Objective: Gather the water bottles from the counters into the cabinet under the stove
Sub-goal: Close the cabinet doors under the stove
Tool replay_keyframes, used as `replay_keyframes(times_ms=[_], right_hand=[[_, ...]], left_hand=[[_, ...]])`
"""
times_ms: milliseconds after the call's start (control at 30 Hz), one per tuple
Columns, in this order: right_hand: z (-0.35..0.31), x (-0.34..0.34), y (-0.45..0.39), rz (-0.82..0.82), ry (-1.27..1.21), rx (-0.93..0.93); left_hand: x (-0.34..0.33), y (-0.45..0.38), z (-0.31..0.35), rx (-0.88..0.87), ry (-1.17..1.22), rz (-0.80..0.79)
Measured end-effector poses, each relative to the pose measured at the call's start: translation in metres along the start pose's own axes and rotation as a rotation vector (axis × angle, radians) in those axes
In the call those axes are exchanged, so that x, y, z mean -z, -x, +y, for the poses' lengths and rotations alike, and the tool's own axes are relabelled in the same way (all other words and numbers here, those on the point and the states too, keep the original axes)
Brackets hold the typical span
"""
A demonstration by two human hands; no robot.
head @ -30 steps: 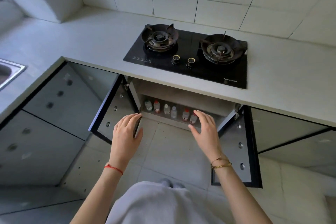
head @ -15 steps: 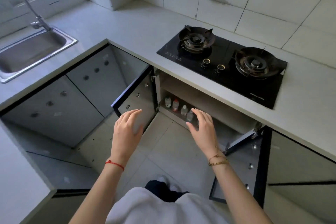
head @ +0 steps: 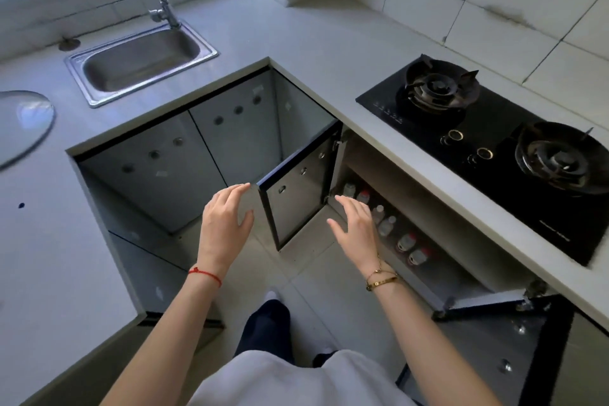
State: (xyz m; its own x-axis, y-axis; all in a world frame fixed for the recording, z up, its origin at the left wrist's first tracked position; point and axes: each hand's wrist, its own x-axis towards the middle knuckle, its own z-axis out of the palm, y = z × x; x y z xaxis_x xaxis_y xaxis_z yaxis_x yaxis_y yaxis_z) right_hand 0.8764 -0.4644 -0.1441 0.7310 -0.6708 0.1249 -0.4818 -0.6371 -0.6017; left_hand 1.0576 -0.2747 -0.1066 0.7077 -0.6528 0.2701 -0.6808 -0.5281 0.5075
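Clear plastic water bottles [head: 386, 225] with red and white caps are seen standing upright, long axes vertical, in a row along the front edge of the shelf in the open cabinet [head: 438, 241] under the black stove [head: 487, 148]. The right hand [head: 357, 224] is held empty just in front of the row, fingers spread. The left hand [head: 225, 224] is also spread and empty, fingertips near the edge of the open left door [head: 296, 198]; contact cannot be told.
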Motion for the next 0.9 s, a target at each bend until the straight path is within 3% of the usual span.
replay_keyframes(times_ms=[233, 467, 667, 900], right_hand=[[-0.039, -0.064, -0.083, -0.014, 0.003, 0.015], [-0.055, -0.129, -0.155, -0.025, 0.023, -0.03], [-0.047, -0.175, -0.181, -0.084, 0.056, -0.07], [-0.028, -0.203, -0.179, -0.195, 0.072, -0.086]], left_hand=[[-0.018, -0.08, -0.059, 0.001, 0.003, -0.041], [-0.07, -0.148, -0.107, -0.043, -0.054, -0.249], [-0.116, -0.16, -0.129, -0.085, -0.083, -0.434], [-0.151, -0.149, -0.14, -0.082, -0.071, -0.49]])
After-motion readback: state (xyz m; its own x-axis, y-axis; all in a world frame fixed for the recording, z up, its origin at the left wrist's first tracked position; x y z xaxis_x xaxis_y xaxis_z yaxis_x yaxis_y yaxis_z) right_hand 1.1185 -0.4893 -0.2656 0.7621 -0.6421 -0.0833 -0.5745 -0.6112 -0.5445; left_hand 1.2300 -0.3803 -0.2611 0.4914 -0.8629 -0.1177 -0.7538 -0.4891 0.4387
